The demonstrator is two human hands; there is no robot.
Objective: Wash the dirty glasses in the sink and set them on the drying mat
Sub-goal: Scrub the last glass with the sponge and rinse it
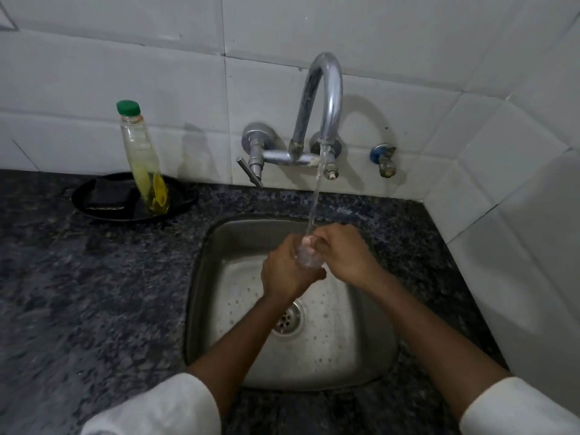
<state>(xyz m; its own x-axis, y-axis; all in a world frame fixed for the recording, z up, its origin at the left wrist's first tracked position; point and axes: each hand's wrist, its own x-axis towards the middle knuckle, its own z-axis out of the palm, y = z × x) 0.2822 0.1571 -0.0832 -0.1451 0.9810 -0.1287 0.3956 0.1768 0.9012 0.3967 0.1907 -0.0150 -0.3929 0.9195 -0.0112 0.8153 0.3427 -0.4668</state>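
A small clear glass (307, 256) is held over the steel sink (370, 340), right under the running stream from the chrome tap (326, 89). My left hand (284, 271) wraps around the glass from the left and below. My right hand (342, 251) grips it from the right, with fingers at its rim, where the water falls. Most of the glass is hidden between the two hands. No other glass and no drying mat are in view.
A clear bottle (142, 158) with a green cap and yellow liquid stands on a black plate (94, 202) with a dark sponge, on the granite counter (94, 293) left of the sink. White tiled walls close in behind and on the right. A small valve (384, 160) sticks out right of the tap.
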